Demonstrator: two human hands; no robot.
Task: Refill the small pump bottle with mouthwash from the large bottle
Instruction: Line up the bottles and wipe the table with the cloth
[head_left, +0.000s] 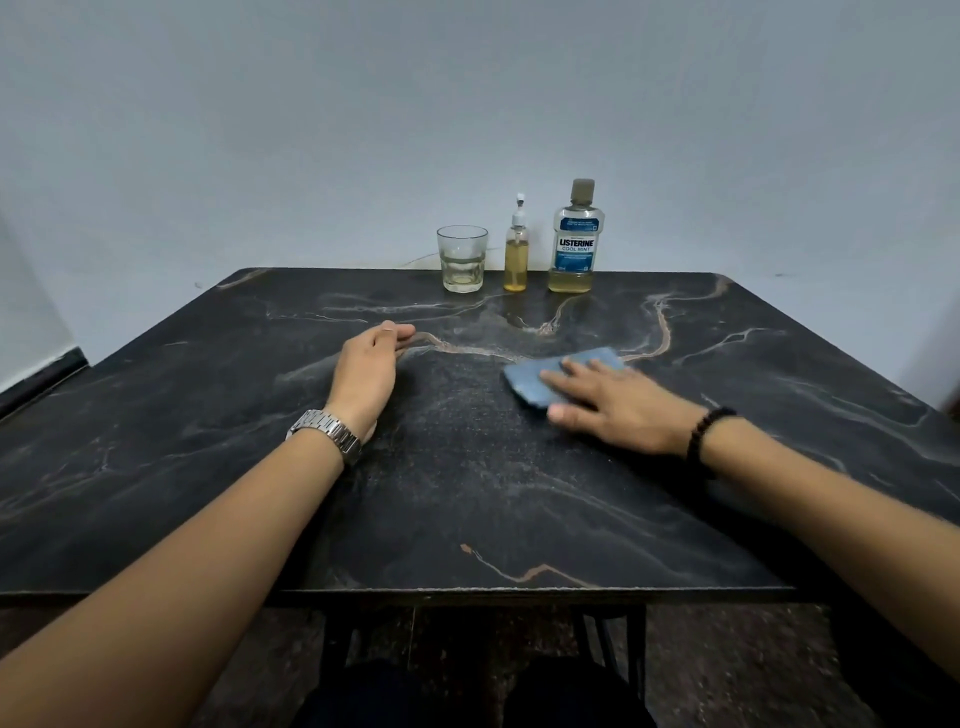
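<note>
The small pump bottle (516, 255) stands upright at the far edge of the table, mostly full of yellow liquid, its pump in place. Right of it stands the large mouthwash bottle (575, 241), capped, with a little yellow liquid at the bottom. My left hand (370, 373) rests on its edge on the table, fingers loosely together, holding nothing. My right hand (618, 402) lies flat, fingers spread, pressing on a blue cloth (540, 378) well in front of the bottles.
A clear glass (462, 258) with a little pale liquid stands left of the pump bottle. The dark marble table (467, 493) backs onto a grey wall. My knees show below the near edge.
</note>
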